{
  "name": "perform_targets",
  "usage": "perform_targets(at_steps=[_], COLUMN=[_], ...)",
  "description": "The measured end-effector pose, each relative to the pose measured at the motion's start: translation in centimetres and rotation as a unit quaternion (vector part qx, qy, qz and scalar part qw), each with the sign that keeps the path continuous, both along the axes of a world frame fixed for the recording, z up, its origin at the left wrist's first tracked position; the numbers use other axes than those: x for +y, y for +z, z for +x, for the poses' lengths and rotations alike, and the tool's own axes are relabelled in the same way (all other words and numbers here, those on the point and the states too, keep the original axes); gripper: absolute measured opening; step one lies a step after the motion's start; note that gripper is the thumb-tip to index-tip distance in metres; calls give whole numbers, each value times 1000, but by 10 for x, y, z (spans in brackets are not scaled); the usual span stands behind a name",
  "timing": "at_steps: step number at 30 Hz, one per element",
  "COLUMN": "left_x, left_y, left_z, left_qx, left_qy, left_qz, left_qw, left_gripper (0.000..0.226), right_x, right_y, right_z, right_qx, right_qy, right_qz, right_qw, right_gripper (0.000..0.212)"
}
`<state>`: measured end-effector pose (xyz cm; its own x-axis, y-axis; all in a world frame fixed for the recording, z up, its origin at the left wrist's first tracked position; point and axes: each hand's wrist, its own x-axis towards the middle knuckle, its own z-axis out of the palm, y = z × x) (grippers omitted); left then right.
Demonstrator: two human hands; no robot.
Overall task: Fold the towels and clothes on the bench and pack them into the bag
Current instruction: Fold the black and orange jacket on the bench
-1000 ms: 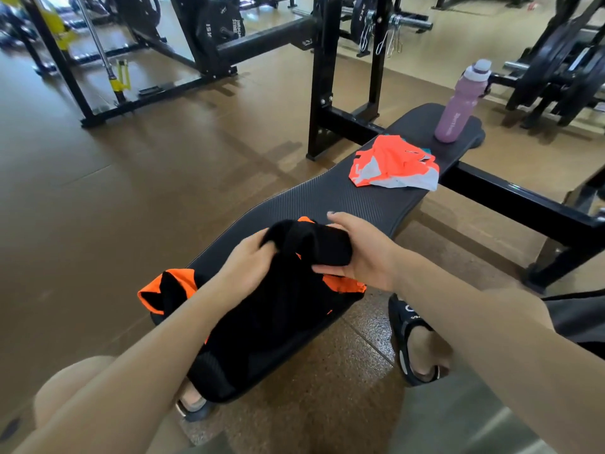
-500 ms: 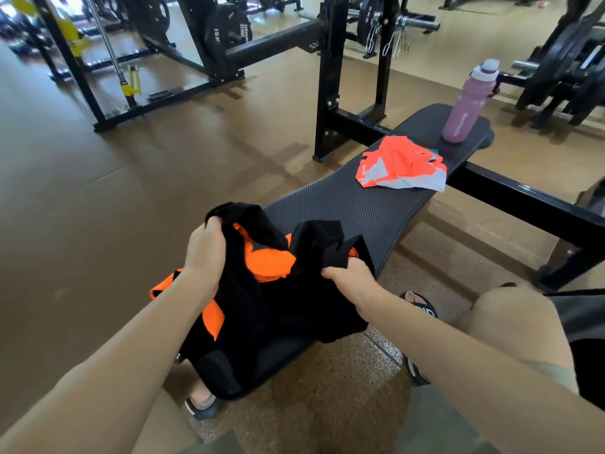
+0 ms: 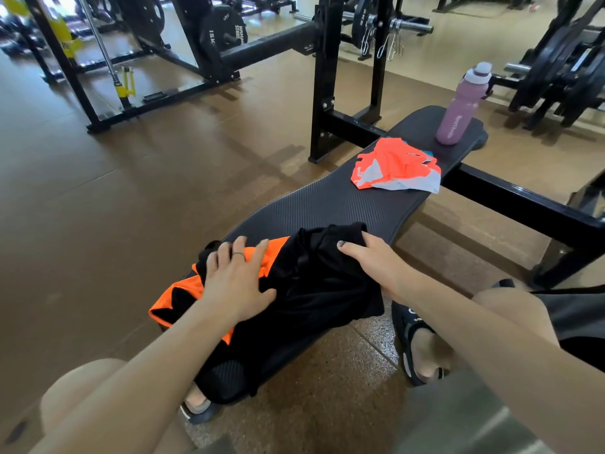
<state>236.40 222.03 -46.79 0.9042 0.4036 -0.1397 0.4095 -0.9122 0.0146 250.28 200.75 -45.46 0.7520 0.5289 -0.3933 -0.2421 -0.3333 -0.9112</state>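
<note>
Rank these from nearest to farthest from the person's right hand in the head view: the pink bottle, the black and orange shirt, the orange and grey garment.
1. The black and orange shirt, under the right hand at the near end of the bench.
2. The orange and grey garment, farther along the bench.
3. The pink bottle, upright at the far end.

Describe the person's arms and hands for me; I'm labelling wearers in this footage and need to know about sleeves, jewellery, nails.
Both forearms are bare, with no sleeves, watch or wristband in view. The left hand wears a thin ring on one finger. The right hand shows no ring; its thumbnail carries dark polish that looks chipped. No gloves on either hand.
</note>
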Motion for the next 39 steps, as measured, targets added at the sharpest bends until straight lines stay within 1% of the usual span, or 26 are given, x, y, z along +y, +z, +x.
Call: perform_targets(at_steps=[1, 2, 3, 5, 7, 9, 10, 12, 14, 15, 17, 18, 19, 20, 22, 23, 24, 25, 27, 29, 31, 33, 34, 35, 37, 39], left_x=[-8, -15, -21, -30, -40, -51, -55, -62, -63, -64, -66, -66, -65, -62, -55, -50, -44, -39, -33, -28, -25, -19, -17, -15, -13, -10], left_y=[0, -1, -1, -2, -3, 0, 4, 18, 26, 29, 32, 30, 32, 37, 54, 61, 67, 72, 81, 87, 95, 96, 98, 99, 103, 107], left_z=[6, 13, 19, 30, 30, 29, 30, 31, 32, 32, 34, 36, 38, 40, 41, 40, 39, 38, 40, 42, 42, 39, 38, 36, 32, 28], left_qx=[-13, -19, -14, 20, 19, -31, -69, -110, -115, -120, -140, -168, -199, -223, -242, -243, -239, -239, -246, -250, -250, -241, -236, -233, -233, -236], left_qy=[-32, -59, -75, -76, -64, -36, -12, 27, 63, 64, 23, 14, 34, 79, 170, 196, 206, 206, 196, 191, 194, 196, 194, 192, 177, 145], left_qz=[22, 12, -31, -174, -327, -454, -491, -548, -608, -610, -524, -476, -458, -471, -543, -578, -598, -609, -624, -631, -643, -654, -659, -660, -648, -602], left_qw=[999, 998, 997, 982, 943, 890, 868, 829, 783, 781, 840, 863, 866, 850, 786, 754, 737, 728, 716, 709, 698, 690, 687, 688, 703, 749], left_gripper=[99, 101, 104, 112, 108, 83, 65, 35, 28, 31, 33, 26, 18, 14, 12, 13, 17, 20, 25, 31, 40, 51, 51, 47, 29, 11], right_x=[-1, -2, -2, -1, 1, 3, 4, 5, 6, 7, 9, 10, 12, 12, 6, -2, -11, -18, -27, -28, -23, -15, -10, -6, 0, 5], right_y=[2, 6, 9, 14, 17, 19, 22, 30, 39, 44, 52, 54, 54, 51, 41, 32, 23, 13, -2, -13, -17, -16, -14, -10, 1, 11], right_z=[-2, -3, -4, -3, -1, 0, 0, 4, 8, 9, 9, 10, 12, 17, 29, 35, 39, 40, 35, 27, 17, 9, 6, 5, 3, 0], right_qx=[11, 20, 30, 44, 70, 137, 173, 214, 233, 240, 237, 220, 188, 132, -29, -110, -167, -198, -215, -211, -168, -124, -115, -113, -114, -103], right_qy=[0, -1, -3, -17, -32, -42, -49, -58, -61, -51, -8, 20, 38, 43, 20, 16, 36, 78, 180, 252, 271, 245, 219, 194, 163, 163], right_qz=[10, 22, 34, 58, 80, 96, 112, 178, 239, 259, 272, 261, 238, 203, 94, 39, -6, -41, -89, -138, -138, -75, -46, -20, 18, 43], right_qw=[1000, 1000, 999, 997, 994, 985, 977, 959, 941, 934, 933, 940, 952, 969, 995, 993, 985, 976, 956, 934, 938, 959, 968, 974, 980, 980], right_gripper=[30, 28, 26, 24, 26, 41, 48, 48, 46, 44, 36, 34, 34, 33, 35, 41, 52, 65, 85, 84, 75, 67, 65, 60, 38, 24])
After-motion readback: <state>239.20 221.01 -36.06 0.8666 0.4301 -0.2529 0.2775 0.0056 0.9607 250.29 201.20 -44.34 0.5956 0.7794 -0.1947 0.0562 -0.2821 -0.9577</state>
